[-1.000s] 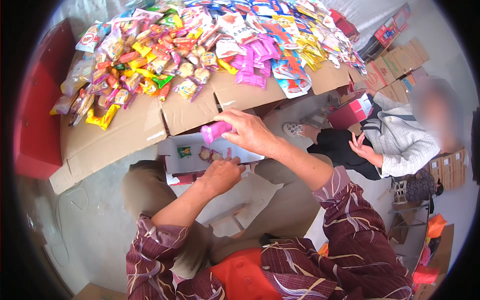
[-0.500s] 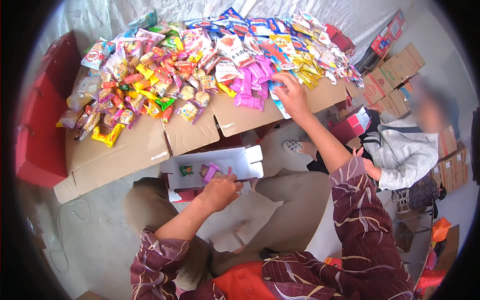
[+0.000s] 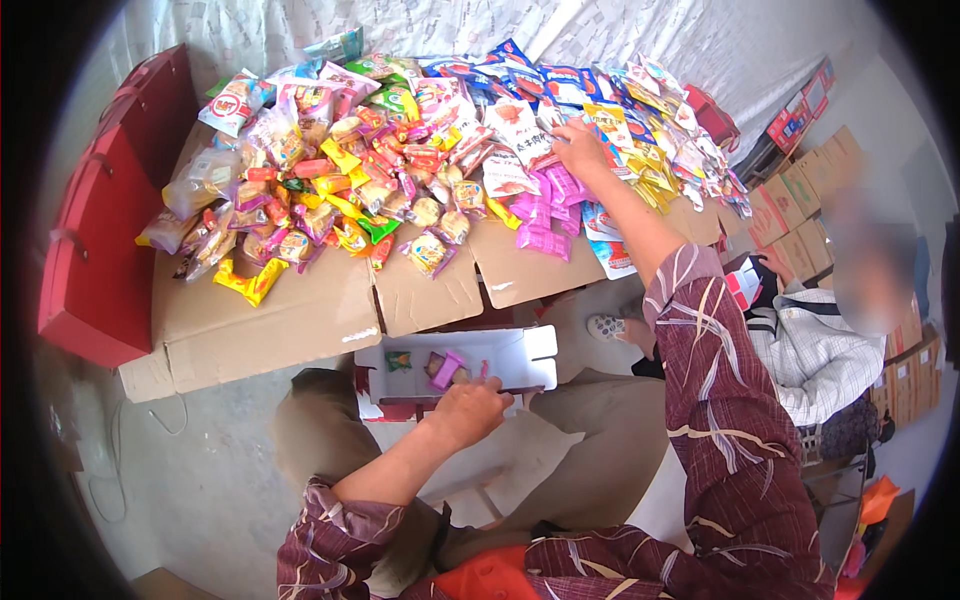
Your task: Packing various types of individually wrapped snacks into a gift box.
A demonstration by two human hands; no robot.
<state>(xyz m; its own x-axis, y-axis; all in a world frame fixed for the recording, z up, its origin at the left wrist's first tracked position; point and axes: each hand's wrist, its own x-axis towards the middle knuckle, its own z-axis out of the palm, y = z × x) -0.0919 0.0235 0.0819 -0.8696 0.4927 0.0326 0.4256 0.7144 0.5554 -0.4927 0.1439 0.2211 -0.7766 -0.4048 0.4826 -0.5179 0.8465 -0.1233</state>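
Observation:
My left hand (image 3: 468,412) is closed over the near wall of a white-lined red carton (image 3: 515,372) between my knees. Inside that carton lie a small green packet (image 3: 399,361) and a pink-wrapped snack (image 3: 446,371); a small pinkish piece shows by my fingertips. My right hand (image 3: 582,150) reaches over the snack pile, its fingers bent but apart, touching the area beside a white snack packet (image 3: 516,130). I see nothing held in it, though the fingertips are partly hidden. Just below it are pink-wrapped snack bars (image 3: 545,235) and blue-and-red packets (image 3: 605,240).
Flattened cardboard (image 3: 270,330) covers the table under the heap. A red gift box (image 3: 115,215) stands at its left end. Yellow-wrapped sweets (image 3: 250,284) lie near the front. At right sits a person in a pale checked jacket (image 3: 820,350), before stacked brown cartons (image 3: 795,215).
My right hand has moved forward from above the pink bars onto the packets farther back. The view has shifted, so everything sits lower and farther right. My left hand stays at the carton wall.

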